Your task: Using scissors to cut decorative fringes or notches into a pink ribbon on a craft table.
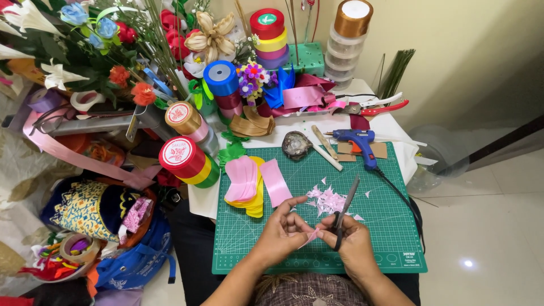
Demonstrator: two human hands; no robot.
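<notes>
My left hand (pixel 281 229) pinches a small piece of pink ribbon (pixel 309 238) over the green cutting mat (pixel 249 243). My right hand (pixel 352 241) grips a pair of dark scissors (pixel 345 209), blades pointing up and away, close to the ribbon piece. Just beyond the hands, pink ribbon scraps (pixel 327 200) lie scattered on the mat. A stack of cut pink and yellow ribbon strips (pixel 245 181) rests at the mat's left side, with one loose pink strip (pixel 275 181) beside it.
A blue glue gun (pixel 360 143) with its cord lies at the mat's far right. Ribbon spools (pixel 184 157), red-handled pruners (pixel 381 106), artificial flowers (pixel 85 51) and a small dish (pixel 296 144) crowd the back. Bags and tape rolls (pixel 76 247) sit on the floor at left.
</notes>
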